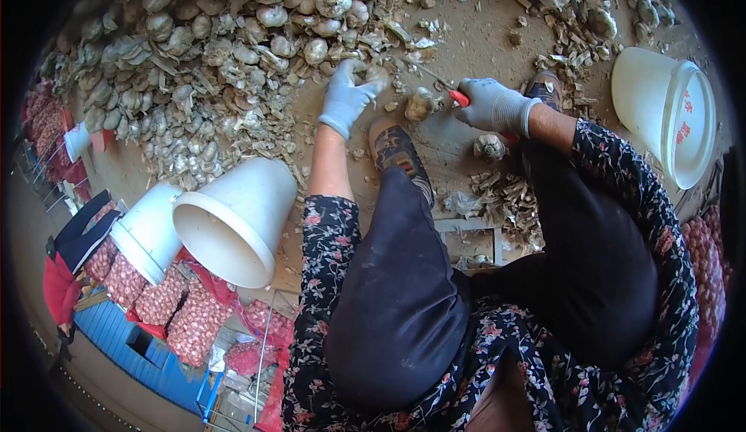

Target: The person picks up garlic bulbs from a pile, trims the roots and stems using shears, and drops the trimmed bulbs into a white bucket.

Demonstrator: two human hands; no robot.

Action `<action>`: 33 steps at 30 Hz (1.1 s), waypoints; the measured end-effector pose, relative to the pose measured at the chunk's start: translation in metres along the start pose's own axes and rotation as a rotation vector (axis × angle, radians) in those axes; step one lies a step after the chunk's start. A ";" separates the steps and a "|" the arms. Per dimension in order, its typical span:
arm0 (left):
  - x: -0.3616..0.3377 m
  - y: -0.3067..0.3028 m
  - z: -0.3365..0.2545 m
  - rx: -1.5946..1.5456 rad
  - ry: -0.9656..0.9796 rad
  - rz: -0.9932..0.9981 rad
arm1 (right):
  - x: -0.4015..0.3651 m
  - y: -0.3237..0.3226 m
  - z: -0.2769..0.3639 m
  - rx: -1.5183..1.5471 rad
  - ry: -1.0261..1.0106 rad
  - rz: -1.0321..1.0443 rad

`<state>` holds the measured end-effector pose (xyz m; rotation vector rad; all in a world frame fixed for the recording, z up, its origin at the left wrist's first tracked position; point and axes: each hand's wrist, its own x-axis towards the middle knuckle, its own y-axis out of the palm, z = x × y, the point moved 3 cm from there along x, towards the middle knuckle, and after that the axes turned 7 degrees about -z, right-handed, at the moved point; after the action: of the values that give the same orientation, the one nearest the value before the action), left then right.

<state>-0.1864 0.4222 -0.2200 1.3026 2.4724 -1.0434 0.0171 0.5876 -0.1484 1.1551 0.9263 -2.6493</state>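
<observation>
My left hand [346, 99], in a grey-white glove, is curled at the edge of a big heap of garlic bulbs [272, 16]. Its fingertips are brownish and blurred, and what they hold, if anything, cannot be made out. In my gloved right hand [491, 106] is a tool with a red handle [459, 99] and a thin metal blade, which points toward my left hand. A garlic bulb [420, 104] lies on the floor between my hands. Another garlic bulb [489, 148] sits just below my right hand.
Two pale buckets [256, 199] [148, 230] lie tipped at the left; another bucket [649, 94] is at the right. Filled red mesh sacks [200, 319] stand at lower left, near a person in red [61, 288]. Dry peelings [517, 207] litter the floor by my shoes [396, 146].
</observation>
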 end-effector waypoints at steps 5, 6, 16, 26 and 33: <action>-0.053 -0.052 -0.050 0.795 -0.242 0.035 | 0.000 0.000 -0.014 0.010 0.081 -0.007; -0.061 -0.056 -0.054 0.974 -0.305 -0.086 | 0.000 0.000 -0.015 -0.004 0.073 0.002; -0.035 0.037 0.001 0.166 -0.177 -0.229 | -0.014 -0.002 -0.023 -0.188 0.030 -0.136; -0.022 0.019 -0.027 -0.220 -0.020 -0.025 | -0.002 -0.009 -0.015 -0.340 -0.172 -0.302; -0.024 -0.001 -0.035 -0.101 -0.042 0.130 | -0.001 -0.017 -0.004 -0.250 -0.268 -0.149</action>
<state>-0.1667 0.4285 -0.1825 1.3752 2.3412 -0.8945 0.0146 0.6032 -0.1411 0.6820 1.2847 -2.6131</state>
